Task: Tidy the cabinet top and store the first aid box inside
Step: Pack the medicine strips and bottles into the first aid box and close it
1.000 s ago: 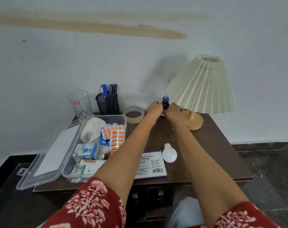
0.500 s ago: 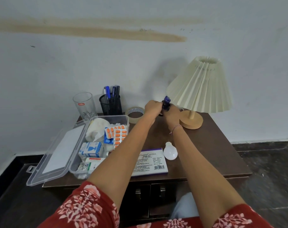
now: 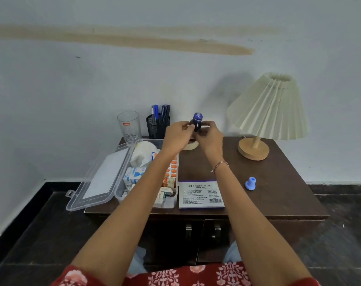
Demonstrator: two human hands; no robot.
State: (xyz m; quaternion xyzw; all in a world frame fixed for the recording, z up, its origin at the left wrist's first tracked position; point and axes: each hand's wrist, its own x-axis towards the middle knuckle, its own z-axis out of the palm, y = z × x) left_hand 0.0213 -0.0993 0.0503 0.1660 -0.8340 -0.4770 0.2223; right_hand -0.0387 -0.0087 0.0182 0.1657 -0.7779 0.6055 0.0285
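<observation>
Head view: left hand [image 3: 178, 134] and right hand [image 3: 208, 135] both pinch dark blue bottle [image 3: 196, 122] (fingers curled), 12 o'clock above cabinet top [image 3: 278, 182].

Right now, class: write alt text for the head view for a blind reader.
The left hand and right hand hold a dark blue bottle above a cabinet top. An open first aid box lies at its left, a stamp pad box in front, a lamp at right.
</observation>
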